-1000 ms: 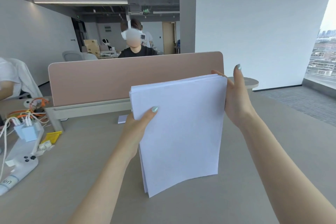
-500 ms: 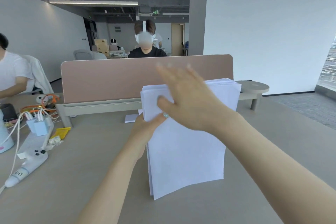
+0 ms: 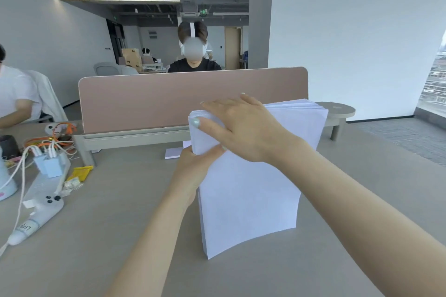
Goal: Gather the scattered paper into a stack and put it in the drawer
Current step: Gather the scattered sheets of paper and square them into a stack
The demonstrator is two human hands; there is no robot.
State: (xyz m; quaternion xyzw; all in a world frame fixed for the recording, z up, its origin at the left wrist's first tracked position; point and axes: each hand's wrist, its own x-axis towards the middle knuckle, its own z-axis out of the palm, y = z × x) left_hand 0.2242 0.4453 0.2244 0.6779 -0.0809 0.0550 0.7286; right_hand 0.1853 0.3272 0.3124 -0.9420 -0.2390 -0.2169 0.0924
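Observation:
A thick stack of white paper (image 3: 251, 198) stands upright on its lower edge on the grey desk (image 3: 108, 224), leaning slightly and bowed. My left hand (image 3: 195, 166) grips the stack's left edge, thumb on the front sheet. My right hand (image 3: 243, 125) lies flat across the top left corner of the stack, fingers spread and pointing left, palm against the top edge. No drawer is in view.
A pink divider panel (image 3: 169, 96) closes the desk's far side, with a person seated behind it. A small white pad (image 3: 173, 152) lies by the panel's base. At the left are a power strip with chargers and cables (image 3: 48, 164), a white controller (image 3: 36, 214) and a yellow packet (image 3: 80, 172). Another person sits at far left.
My right hand left the stack's right edge, swept over the front and now rests on the top left corner. The stack stays upright in my left hand. The view has shifted left.

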